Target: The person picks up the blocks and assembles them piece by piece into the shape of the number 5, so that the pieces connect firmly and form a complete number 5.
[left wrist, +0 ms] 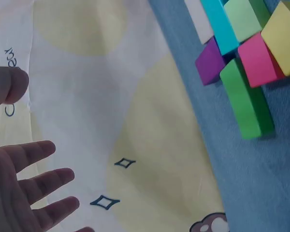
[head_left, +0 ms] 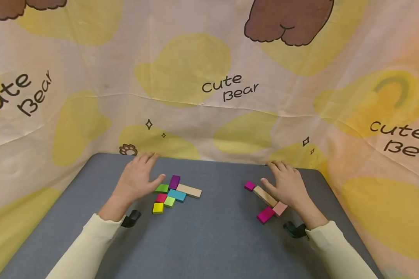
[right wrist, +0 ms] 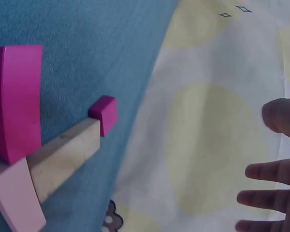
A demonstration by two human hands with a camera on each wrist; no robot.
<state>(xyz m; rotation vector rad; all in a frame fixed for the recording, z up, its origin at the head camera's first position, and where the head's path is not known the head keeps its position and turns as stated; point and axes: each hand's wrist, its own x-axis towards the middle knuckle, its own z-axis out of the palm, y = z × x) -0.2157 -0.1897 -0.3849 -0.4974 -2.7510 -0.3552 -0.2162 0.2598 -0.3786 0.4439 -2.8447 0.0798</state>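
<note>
My left hand [head_left: 137, 177] hovers with fingers extended, just left of a cluster of coloured blocks. That cluster has a purple block [head_left: 174, 182], a green block [head_left: 162, 188], a blue block [head_left: 177, 195], a plain wooden block [head_left: 189, 191], a red block [head_left: 161, 198], a light green block [head_left: 169, 202] and a yellow block [head_left: 158, 208]. On the other side my right hand [head_left: 289, 186], its fingers spread, is above and right of a second group. There a small magenta block [head_left: 249, 186], a wooden block [head_left: 265, 196], a pink block [head_left: 280, 209] and a larger magenta block [head_left: 265, 215] touch. Neither hand holds anything.
Both groups lie on a grey-blue table [head_left: 209, 240]. A printed cloth [head_left: 202, 128] with bears and lettering hangs along the table's back and sides. Dark straps [head_left: 132, 219] sit at both wrists.
</note>
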